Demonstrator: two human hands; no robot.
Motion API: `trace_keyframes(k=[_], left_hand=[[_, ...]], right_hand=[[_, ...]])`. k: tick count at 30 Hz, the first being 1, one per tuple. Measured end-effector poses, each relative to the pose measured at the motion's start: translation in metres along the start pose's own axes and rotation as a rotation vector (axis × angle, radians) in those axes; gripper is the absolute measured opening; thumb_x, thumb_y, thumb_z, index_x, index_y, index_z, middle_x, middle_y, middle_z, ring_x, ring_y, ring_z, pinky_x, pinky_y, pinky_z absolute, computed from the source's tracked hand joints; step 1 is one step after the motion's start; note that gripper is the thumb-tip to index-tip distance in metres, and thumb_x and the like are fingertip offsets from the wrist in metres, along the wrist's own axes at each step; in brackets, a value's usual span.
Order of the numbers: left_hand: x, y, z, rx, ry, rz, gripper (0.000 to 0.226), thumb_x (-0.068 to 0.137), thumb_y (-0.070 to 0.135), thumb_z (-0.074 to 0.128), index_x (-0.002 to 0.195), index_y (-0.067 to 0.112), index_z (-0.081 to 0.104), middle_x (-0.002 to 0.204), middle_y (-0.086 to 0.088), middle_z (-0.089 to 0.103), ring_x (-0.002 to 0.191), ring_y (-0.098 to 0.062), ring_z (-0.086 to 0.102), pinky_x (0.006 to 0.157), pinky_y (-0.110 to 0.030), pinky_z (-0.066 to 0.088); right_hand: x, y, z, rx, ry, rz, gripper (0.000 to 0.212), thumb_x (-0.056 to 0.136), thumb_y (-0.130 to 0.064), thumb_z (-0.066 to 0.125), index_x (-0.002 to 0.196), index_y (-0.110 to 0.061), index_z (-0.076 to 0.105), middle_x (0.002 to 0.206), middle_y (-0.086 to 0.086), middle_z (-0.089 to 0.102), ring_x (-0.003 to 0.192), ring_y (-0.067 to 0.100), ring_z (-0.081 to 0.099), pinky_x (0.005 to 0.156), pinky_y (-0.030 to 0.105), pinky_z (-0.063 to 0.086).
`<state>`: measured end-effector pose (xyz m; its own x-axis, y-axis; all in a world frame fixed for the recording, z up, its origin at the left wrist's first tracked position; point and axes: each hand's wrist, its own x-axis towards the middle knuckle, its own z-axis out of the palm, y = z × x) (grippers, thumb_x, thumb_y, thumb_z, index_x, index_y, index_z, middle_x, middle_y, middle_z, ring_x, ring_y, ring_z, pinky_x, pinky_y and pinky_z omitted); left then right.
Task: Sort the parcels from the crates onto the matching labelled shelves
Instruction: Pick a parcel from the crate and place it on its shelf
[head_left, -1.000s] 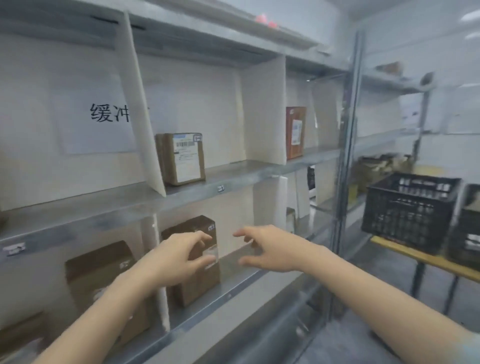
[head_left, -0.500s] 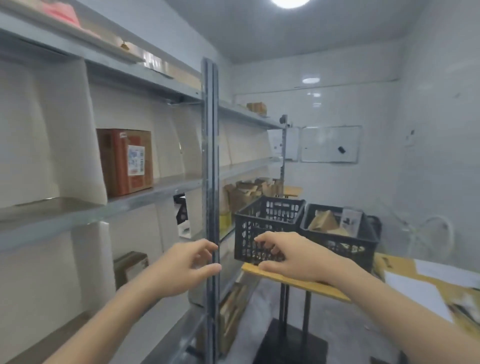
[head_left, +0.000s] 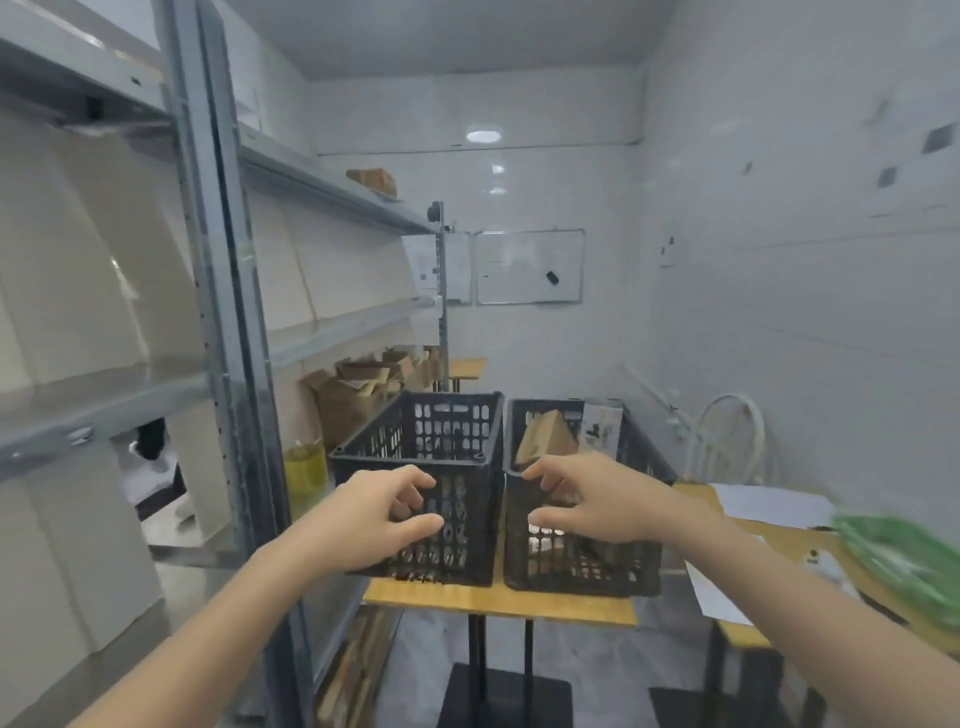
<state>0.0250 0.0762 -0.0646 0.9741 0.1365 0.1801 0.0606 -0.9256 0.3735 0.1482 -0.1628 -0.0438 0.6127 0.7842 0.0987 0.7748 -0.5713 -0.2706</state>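
Note:
Two black plastic crates stand side by side on a small wooden table. The left crate looks empty from here. The right crate holds a tilted brown cardboard parcel and a white boxed parcel leaning at its far side. My left hand hovers in front of the left crate, fingers curled and apart, holding nothing. My right hand hovers in front of the right crate, also empty with fingers apart. The grey metal shelves run along the left.
Open cardboard boxes sit on a lower shelf behind the crates. A second table at the right carries papers and a blurred green thing. A white chair stands by the right wall. A whiteboard hangs on the far wall.
My view has swung right, from the shelf with its parcels to the crates on the table. Both empty hands came along and now hover closer in front of the crates.

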Motion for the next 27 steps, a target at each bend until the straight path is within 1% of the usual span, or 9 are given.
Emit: trace_keyframes(k=[2, 4, 7, 10, 13, 18, 20, 24, 27], left_hand=[[0.043, -0.011, -0.003, 0.001, -0.032, 0.042, 0.049, 0.091, 0.052, 0.059, 0.135, 0.033, 0.048, 0.12, 0.013, 0.061, 0.101, 0.001, 0.061, 0.092, -0.025, 0.053], [0.084, -0.019, -0.003, -0.006, -0.065, 0.096, 0.049, 0.091, 0.052, 0.058, 0.135, 0.033, 0.048, 0.121, 0.012, 0.061, 0.101, 0.0, 0.062, 0.093, -0.027, 0.053], [0.14, -0.023, 0.006, -0.025, -0.105, 0.168, 0.049, 0.091, 0.053, 0.058, 0.135, 0.034, 0.048, 0.122, 0.012, 0.061, 0.104, -0.001, 0.061, 0.094, -0.028, 0.053], [0.189, -0.025, 0.022, -0.034, -0.163, 0.228, 0.049, 0.092, 0.052, 0.057, 0.136, 0.032, 0.047, 0.122, 0.011, 0.061, 0.106, -0.003, 0.061, 0.095, -0.029, 0.053], [0.239, -0.028, 0.038, -0.021, -0.185, 0.27, 0.05, 0.093, 0.05, 0.056, 0.138, 0.031, 0.046, 0.123, 0.009, 0.061, 0.107, -0.005, 0.06, 0.095, -0.03, 0.053], [0.322, -0.038, 0.066, -0.023, -0.201, 0.278, 0.05, 0.093, 0.051, 0.056, 0.138, 0.033, 0.045, 0.122, 0.011, 0.061, 0.103, -0.004, 0.061, 0.093, -0.03, 0.054], [0.356, -0.043, 0.074, -0.017, -0.211, 0.27, 0.052, 0.092, 0.051, 0.056, 0.139, 0.032, 0.045, 0.125, 0.011, 0.06, 0.106, -0.004, 0.06, 0.094, -0.03, 0.053], [0.417, -0.053, 0.089, 0.033, -0.185, 0.267, 0.057, 0.092, 0.053, 0.056, 0.143, 0.03, 0.041, 0.14, 0.009, 0.051, 0.127, -0.007, 0.048, 0.106, -0.031, 0.043], [0.457, -0.063, 0.106, 0.041, -0.181, 0.258, 0.057, 0.094, 0.051, 0.055, 0.144, 0.029, 0.04, 0.145, 0.008, 0.046, 0.133, -0.009, 0.042, 0.11, -0.032, 0.039]], right_hand=[[0.026, 0.016, -0.005, -0.004, 0.015, 0.045, 0.051, 0.09, -0.05, 0.058, 0.136, -0.031, 0.045, 0.13, -0.003, 0.057, 0.113, 0.011, 0.056, 0.097, 0.033, 0.049], [0.049, 0.032, -0.009, 0.02, 0.039, 0.093, 0.049, 0.09, -0.048, 0.059, 0.134, -0.031, 0.047, 0.129, -0.003, 0.057, 0.112, 0.01, 0.056, 0.097, 0.03, 0.048], [0.077, 0.058, -0.013, 0.031, 0.069, 0.154, 0.047, 0.09, -0.046, 0.06, 0.133, -0.03, 0.049, 0.125, -0.004, 0.059, 0.107, 0.008, 0.057, 0.09, 0.024, 0.048], [0.105, 0.085, -0.015, 0.025, 0.076, 0.212, 0.049, 0.09, -0.046, 0.061, 0.134, -0.029, 0.048, 0.125, -0.005, 0.058, 0.105, 0.008, 0.057, 0.089, 0.023, 0.047], [0.137, 0.116, -0.014, 0.044, 0.092, 0.244, 0.049, 0.089, -0.044, 0.062, 0.134, -0.029, 0.049, 0.125, -0.005, 0.058, 0.1, 0.007, 0.056, 0.082, 0.02, 0.046], [0.207, 0.174, -0.013, 0.0, 0.088, 0.26, 0.049, 0.091, -0.047, 0.06, 0.135, -0.029, 0.048, 0.13, -0.003, 0.056, 0.111, 0.01, 0.056, 0.092, 0.024, 0.049], [0.236, 0.196, -0.014, -0.001, 0.093, 0.263, 0.049, 0.091, -0.046, 0.059, 0.135, -0.028, 0.047, 0.131, -0.004, 0.056, 0.112, 0.01, 0.056, 0.092, 0.024, 0.05], [0.285, 0.236, -0.012, 0.005, 0.062, 0.262, 0.051, 0.091, -0.044, 0.059, 0.138, -0.028, 0.046, 0.134, -0.004, 0.055, 0.117, 0.01, 0.055, 0.095, 0.025, 0.049], [0.318, 0.263, -0.006, 0.016, 0.037, 0.26, 0.052, 0.091, -0.043, 0.06, 0.139, -0.026, 0.045, 0.134, -0.002, 0.055, 0.119, 0.01, 0.053, 0.096, 0.026, 0.047]])
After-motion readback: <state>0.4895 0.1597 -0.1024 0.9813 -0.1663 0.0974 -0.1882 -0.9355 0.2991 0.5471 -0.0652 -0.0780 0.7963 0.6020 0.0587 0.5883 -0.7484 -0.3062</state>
